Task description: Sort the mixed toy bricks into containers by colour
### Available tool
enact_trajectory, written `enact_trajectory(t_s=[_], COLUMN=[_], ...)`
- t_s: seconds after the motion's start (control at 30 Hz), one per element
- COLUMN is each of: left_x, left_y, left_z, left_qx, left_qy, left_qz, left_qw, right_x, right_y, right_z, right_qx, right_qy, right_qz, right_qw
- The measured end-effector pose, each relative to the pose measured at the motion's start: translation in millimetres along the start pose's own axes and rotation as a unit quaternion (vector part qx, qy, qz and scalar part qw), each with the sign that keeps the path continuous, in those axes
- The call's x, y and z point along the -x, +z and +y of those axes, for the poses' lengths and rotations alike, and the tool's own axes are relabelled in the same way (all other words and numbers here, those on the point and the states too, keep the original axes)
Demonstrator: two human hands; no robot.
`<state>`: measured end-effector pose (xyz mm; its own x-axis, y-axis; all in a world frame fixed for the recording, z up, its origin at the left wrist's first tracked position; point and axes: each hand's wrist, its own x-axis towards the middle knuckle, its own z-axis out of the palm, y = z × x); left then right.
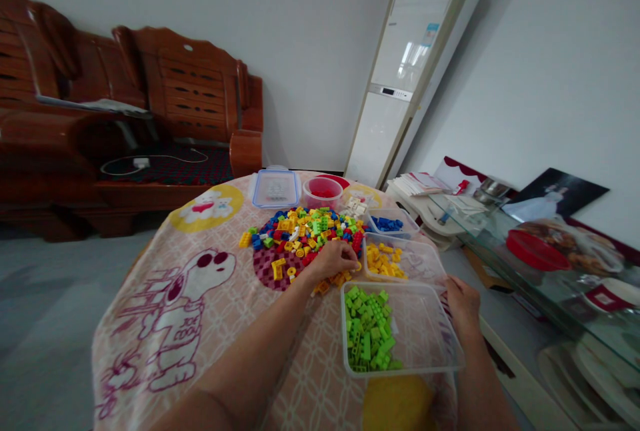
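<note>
A heap of mixed coloured bricks point(310, 231) lies on the table cloth point(200, 284). My left hand point(334, 259) rests on the near edge of the heap, fingers curled down over some yellow bricks; what it grips is hidden. My right hand point(463, 303) holds the right rim of a clear box with green bricks point(430, 331), fingers bent against it. Beyond that stand a clear box with yellow bricks point(415, 259) and a clear box with blue bricks point(395, 221).
A round tub with red bricks point(323, 192) and a flat box lid point(276, 188) sit at the table's far side. A wooden sofa point(125, 118) stands at the left, a tall white air conditioner point(400, 84) behind, a glass table point(550, 264) at the right.
</note>
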<state>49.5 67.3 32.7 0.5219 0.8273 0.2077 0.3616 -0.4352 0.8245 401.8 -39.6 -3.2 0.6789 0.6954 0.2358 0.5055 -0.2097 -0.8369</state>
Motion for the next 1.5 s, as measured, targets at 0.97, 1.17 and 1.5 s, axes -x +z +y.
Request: enact_trajectory(t_s=[0.97,1.17,1.5], left_x=[4.1,5.0,5.2], left_y=[-25.1,-3.7,3.2], left_z=[12.0,18.6,18.0], left_qx=[-0.115,-0.238,-0.274], left_qy=[-0.042,-0.06,-0.072], left_qz=[0.051,0.012,0.004], left_qw=[0.991,0.969,0.959], right_x=[-1.8,0.5,1.5], right_y=[-1.7,-2.3,-0.7], right_z=[-0.7,-2.8,-4.4], right_qx=[0.025,0.032,0.01], right_qy=[-0.005,-0.013,0.001], right_qz=[-0.004,0.001,0.0], right_qw=[1.0,0.999,1.0])
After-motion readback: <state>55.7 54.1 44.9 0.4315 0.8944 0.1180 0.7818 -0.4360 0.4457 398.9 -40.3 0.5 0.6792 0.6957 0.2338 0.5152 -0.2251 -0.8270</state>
